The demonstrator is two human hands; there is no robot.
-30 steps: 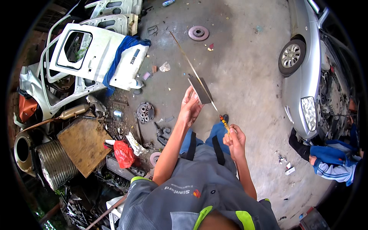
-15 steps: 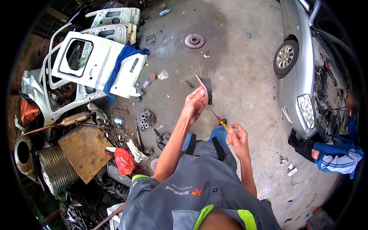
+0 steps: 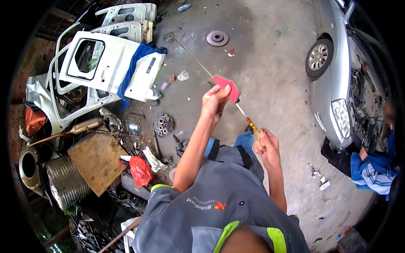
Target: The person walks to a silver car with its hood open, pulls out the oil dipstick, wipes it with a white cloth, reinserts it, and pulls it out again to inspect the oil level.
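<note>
My right hand (image 3: 266, 147) is closed around the yellow-orange handle (image 3: 253, 126) of a long thin metal rod (image 3: 194, 57) that looks like an oil dipstick. The rod slants away to the upper left, over the floor. Partway along it, my left hand (image 3: 216, 101) pinches a red-backed sheet (image 3: 228, 87) that resembles sandpaper, thumb on its red face. The rod passes behind the sheet, and whether the sheet is wrapped round it is hidden. My left fingers are mostly behind the sheet.
Silver car (image 3: 333, 84) with exposed engine bay stands at right; a person in a blue and white jacket (image 3: 373, 170) is beside it. White door panels (image 3: 114, 63) lean at left. A brake disc (image 3: 217, 38) and a round metal part (image 3: 163, 125) lie on the floor. A red bag (image 3: 140, 170) sits lower left.
The rod's far end has swung left. The sheet has turned so its red face shows, where its dark side showed before. Both hands still hold on.
</note>
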